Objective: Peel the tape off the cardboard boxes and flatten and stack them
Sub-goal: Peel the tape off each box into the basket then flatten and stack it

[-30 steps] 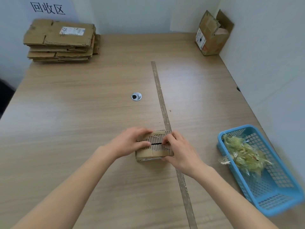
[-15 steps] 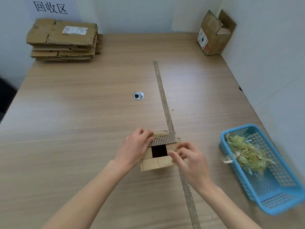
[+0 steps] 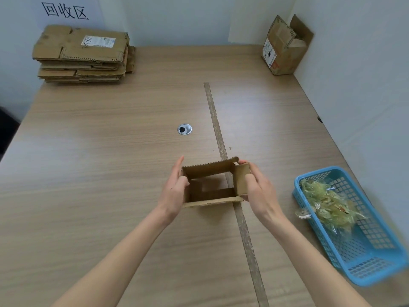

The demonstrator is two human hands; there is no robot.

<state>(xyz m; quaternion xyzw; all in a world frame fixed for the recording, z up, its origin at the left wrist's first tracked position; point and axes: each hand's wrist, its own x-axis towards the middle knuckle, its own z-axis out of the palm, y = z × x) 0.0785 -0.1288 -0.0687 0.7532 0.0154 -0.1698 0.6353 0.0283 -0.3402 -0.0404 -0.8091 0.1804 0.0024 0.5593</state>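
Small box [image 3: 210, 185] at table [image 3: 110, 173] centre, flaps open, tape apparently off. Left hand [image 3: 174, 191] and right hand [image 3: 257, 189] grip opposite sides. Flattening step; next, collapse it, carry to stack [image 3: 81, 54].

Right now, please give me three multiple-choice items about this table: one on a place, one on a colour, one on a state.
1. Where does the stack of flattened brown cardboard boxes lie?
A. far left corner
B. inside the basket
C. under the hands

2. What colour is the plastic mesh basket holding the crumpled clear tape?
A. red
B. blue
C. black

3. How is the small brown cardboard box between the left hand and right hand?
A. taped shut
B. pressed flat
C. opened, flaps spread

Answers: 1 A, it sits at the far left, below the wall sign; 2 B, its mesh is light blue; 3 C, its hollow inside shows.
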